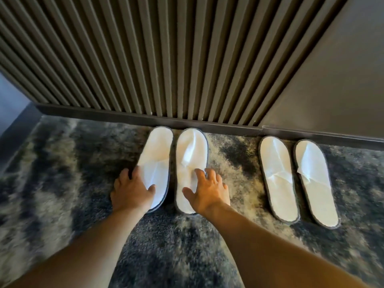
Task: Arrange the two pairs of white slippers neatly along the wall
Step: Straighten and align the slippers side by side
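Two pairs of white slippers with grey edging lie on the carpet, toes against the baseboard (228, 129). The left pair is one slipper (156, 154) and its mate (191, 154) side by side. The right pair is a slipper (277, 177) and another (313, 179), both angled slightly. My left hand (131, 191) rests with spread fingers on the heel end of the far-left slipper. My right hand (207, 191) lies flat, fingers apart, on the heel end of the second slipper. Neither hand grips anything.
A ribbed dark slatted wall (145, 59) rises behind the slippers, with a smooth dark panel (332, 80) to the right. Mottled grey and black carpet (62, 173) covers the floor. A wall corner (12, 113) stands at the far left.
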